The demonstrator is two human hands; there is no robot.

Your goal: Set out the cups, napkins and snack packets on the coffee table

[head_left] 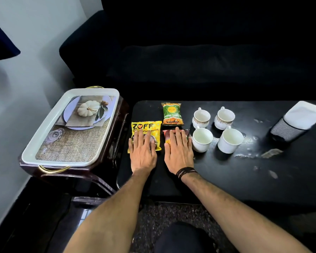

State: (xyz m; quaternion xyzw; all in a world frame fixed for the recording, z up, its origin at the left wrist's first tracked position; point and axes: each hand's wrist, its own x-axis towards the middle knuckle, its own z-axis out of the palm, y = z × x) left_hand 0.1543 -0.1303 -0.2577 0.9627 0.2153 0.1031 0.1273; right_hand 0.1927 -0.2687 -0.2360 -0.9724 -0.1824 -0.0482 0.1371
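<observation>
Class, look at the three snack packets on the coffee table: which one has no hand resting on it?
The green packet, farthest from the person. The left hand lies flat on the yellow packet, and the right hand on the dark red packet.

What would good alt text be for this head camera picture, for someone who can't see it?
A person's left hand lies flat on a yellow snack packet and the right hand on a red one, on a black coffee table. A green packet, four white cups and a napkin holder stand nearby; an empty tray sits left.
</observation>
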